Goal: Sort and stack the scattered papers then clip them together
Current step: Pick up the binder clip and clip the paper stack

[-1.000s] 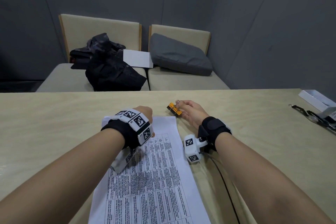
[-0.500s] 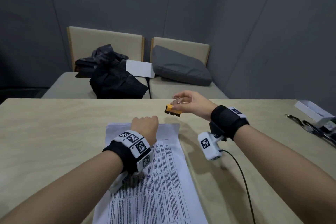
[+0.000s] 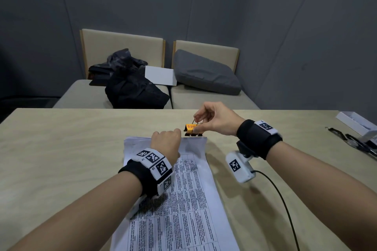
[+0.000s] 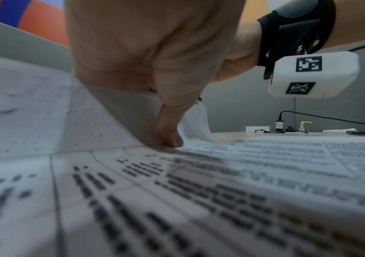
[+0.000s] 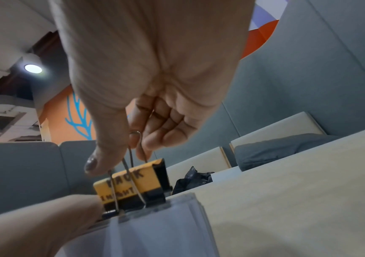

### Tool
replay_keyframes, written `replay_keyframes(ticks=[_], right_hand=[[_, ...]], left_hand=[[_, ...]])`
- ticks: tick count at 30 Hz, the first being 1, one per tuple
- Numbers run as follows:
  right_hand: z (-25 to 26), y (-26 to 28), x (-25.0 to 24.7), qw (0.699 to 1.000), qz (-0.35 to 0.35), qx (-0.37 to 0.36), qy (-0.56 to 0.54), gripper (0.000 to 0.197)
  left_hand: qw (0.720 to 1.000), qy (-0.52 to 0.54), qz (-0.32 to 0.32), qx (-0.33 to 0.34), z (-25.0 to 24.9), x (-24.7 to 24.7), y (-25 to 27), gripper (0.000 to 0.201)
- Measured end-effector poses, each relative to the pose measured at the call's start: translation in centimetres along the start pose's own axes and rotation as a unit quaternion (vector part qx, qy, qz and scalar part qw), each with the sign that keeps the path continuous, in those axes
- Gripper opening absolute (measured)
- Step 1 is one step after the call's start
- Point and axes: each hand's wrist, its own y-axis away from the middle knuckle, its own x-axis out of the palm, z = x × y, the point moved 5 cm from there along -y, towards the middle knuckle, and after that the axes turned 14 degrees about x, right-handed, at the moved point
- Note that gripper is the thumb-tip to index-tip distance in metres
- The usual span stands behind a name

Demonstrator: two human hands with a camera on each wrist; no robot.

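A stack of printed papers (image 3: 183, 199) lies lengthwise on the beige table (image 3: 61, 149). My left hand (image 3: 167, 141) grips the stack's far edge, and that edge curls up off the table. In the left wrist view the thumb (image 4: 170, 137) presses on the top sheet of the papers (image 4: 199, 191). My right hand (image 3: 199, 123) pinches the wire handles of an orange and black binder clip (image 3: 191, 128). In the right wrist view the binder clip (image 5: 130, 184) sits mouth-down at the far edge of the papers (image 5: 155, 226), right beside my left hand (image 5: 45, 226).
A white box (image 3: 357, 122) and a black strap (image 3: 350, 140) lie at the table's right edge. A black cable (image 3: 281, 199) trails from my right wrist camera. Beyond the table are bench seats with a black bag (image 3: 132, 87), a white sheet (image 3: 160, 75) and a grey cushion (image 3: 206, 75).
My right hand has lifted the binder clip off the table and brought it left to the papers' far edge. My left hand has slid to that edge and raised it.
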Motion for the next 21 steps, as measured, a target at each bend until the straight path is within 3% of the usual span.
replay_keyframes(ticks=[14,18,21], right_hand=[[-1.6,-1.9,2.1,0.997,0.033,0.034,0.065,0.03],[-2.4,-2.5,2.4,0.993,0.062,0.08,0.064,0.047],[-3.4,-2.2,3.1,0.989,0.045,0.118,0.082,0.072]], left_hand=[[1.0,0.001,0.011,-0.002,0.1,0.2,-0.1,0.03],[1.0,0.018,0.021,0.006,0.4,0.5,-0.4,0.035],[1.0,0.018,0.016,0.006,0.8,0.6,-0.4,0.046]])
